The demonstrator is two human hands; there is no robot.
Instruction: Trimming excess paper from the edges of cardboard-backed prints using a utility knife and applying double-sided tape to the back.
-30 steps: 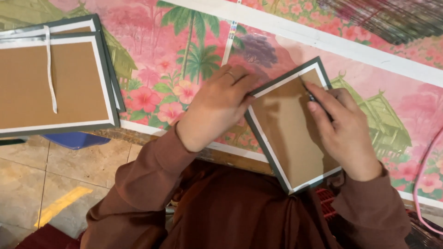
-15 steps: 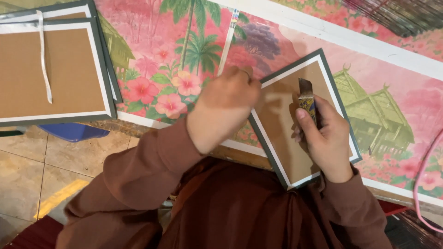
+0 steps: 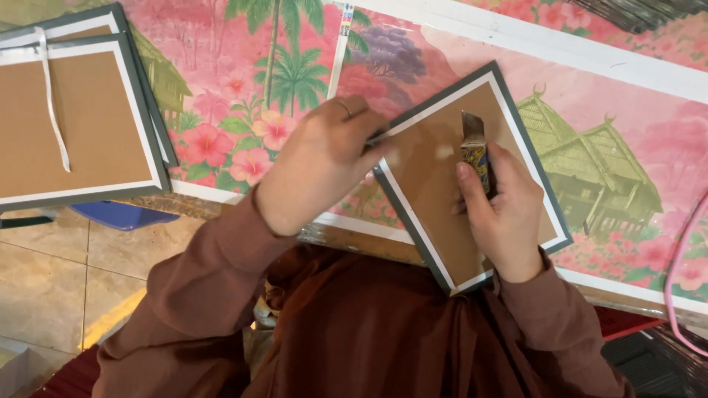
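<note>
A rectangular brown board with a white and grey border (image 3: 435,214) lies tilted at the near edge of the table. My left hand (image 3: 317,166) holds its upper left edge, fingers curled over the border. My right hand (image 3: 501,210) rests on the board and grips a small cutter with a patterned handle (image 3: 474,151). The cutter's metal blade points up and away from me, over the board's upper part.
A stack of similar bordered brown boards (image 3: 70,121) with a white ribbon lies at the far left. The table carries a pink cloth with palms, flowers and huts (image 3: 605,147). A pink cord (image 3: 675,273) hangs at the right edge. Tiled floor shows at lower left.
My right hand went from lying flat on the board to holding the cutter upright over it. The left hand stays on the board's left edge.
</note>
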